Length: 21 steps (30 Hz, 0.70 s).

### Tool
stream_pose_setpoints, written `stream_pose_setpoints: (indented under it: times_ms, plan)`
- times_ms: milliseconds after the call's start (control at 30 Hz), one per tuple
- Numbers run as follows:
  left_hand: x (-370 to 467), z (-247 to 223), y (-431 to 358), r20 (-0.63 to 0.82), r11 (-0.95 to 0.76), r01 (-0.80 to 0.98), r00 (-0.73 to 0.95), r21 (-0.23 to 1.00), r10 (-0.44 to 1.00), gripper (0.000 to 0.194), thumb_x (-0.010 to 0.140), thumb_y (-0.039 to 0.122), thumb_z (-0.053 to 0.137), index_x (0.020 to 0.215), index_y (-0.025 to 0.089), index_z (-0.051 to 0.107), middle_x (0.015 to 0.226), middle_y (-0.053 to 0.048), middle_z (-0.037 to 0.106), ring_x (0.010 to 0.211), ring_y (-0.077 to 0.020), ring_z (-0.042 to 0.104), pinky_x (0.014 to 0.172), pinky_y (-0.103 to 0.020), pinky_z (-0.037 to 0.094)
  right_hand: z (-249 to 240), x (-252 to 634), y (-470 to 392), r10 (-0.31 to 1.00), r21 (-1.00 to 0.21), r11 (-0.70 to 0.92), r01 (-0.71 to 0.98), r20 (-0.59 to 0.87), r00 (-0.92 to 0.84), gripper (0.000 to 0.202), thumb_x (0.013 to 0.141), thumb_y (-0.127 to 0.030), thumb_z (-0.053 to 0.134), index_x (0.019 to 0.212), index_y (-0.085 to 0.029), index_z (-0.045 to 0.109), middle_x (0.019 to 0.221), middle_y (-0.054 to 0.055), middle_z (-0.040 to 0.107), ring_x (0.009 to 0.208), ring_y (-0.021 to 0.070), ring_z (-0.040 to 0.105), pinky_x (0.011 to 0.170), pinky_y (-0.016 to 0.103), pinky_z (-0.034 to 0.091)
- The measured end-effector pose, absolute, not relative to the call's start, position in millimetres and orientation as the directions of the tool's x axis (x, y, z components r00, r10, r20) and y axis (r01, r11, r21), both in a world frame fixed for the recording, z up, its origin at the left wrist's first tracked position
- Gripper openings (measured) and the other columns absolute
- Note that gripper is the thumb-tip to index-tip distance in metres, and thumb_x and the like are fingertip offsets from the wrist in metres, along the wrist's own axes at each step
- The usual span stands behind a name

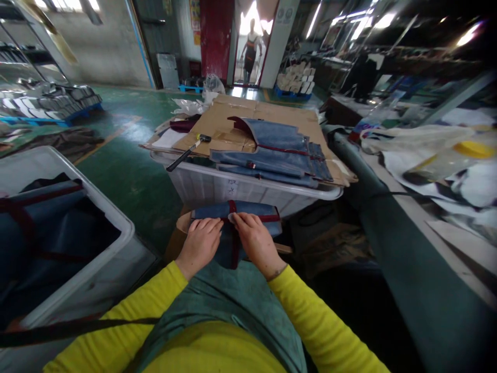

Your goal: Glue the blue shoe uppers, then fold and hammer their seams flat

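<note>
- Blue denim piece [248, 211] with dark red trim lies on the lap, under both hands, extending to 12 o'clock.
- Left hand [200, 241] flat, fingers pressing denim.
- Right hand [254, 241] pinching the red strip [232, 207].

**Cardboard top over the white bin, green floor all round**

Straight ahead, a white plastic bin [248, 189] stands on the green floor [128, 171], and a cardboard sheet [267, 116] lies across its top as a work surface. On the cardboard: a stack of blue denim pieces [279, 153] with dark red trim at the near right, a hammer [189, 151] at the near left edge, handle overhanging. Near left, a second white tub [77, 243] sits on the floor.
</note>
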<state>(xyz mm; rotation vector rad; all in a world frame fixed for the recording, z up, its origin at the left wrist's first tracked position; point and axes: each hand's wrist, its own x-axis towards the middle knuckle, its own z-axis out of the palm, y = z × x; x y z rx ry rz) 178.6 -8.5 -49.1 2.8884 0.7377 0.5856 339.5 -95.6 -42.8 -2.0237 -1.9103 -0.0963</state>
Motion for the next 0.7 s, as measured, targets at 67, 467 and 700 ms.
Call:
stream_pose_setpoints:
  times_ms: [67, 467, 700]
  plan:
    - [175.0, -49.9, -6.2, 0.345, -0.873, 0.447, 0.802, 0.195, 0.487, 0.034, 0.093, 0.022, 0.041, 0.125, 0.019, 0.055, 0.124, -0.007, 0.06, 0.112, -0.0206, 0.052, 0.095, -0.04, 0.035, -45.8, 331.8, -90.1, 0.962, -0.184, -0.051, 0.982, 0.253, 0.097, 0.039, 0.094, -0.016, 0.039, 0.132, -0.016, 0.047, 0.126, 0.011, 0.056, 0.111, 0.0222, 0.048, 0.088, 0.035, 0.047]
    - [127.3, -55.3, 16.9, 0.319, -0.825, 0.533, 0.762, 0.185, 0.564, 0.035, 0.092, 0.019, 0.042, 0.124, 0.019, 0.056, 0.124, -0.006, 0.06, 0.112, -0.0215, 0.051, 0.092, -0.04, 0.035, -42.1, 281.1, -59.1, 0.988, -0.162, 0.044, 0.986, 0.151, -0.019, 0.044, 0.091, -0.011, 0.038, 0.135, -0.013, 0.042, 0.129, 0.011, 0.053, 0.113, 0.0222, 0.046, 0.08, 0.035, 0.05]
    - [101.1, -61.0, 26.6, 0.288, -0.731, 0.633, 0.672, 0.254, 0.682, 0.031, 0.093, 0.026, 0.041, 0.117, 0.019, 0.059, 0.12, -0.007, 0.061, 0.11, -0.0217, 0.052, 0.093, -0.04, 0.038, -38.6, 257.1, -37.2, 0.987, -0.173, 0.113, 0.978, 0.134, -0.09, 0.043, 0.09, -0.011, 0.039, 0.133, -0.013, 0.043, 0.121, 0.012, 0.055, 0.108, 0.0212, 0.047, 0.079, 0.033, 0.048]
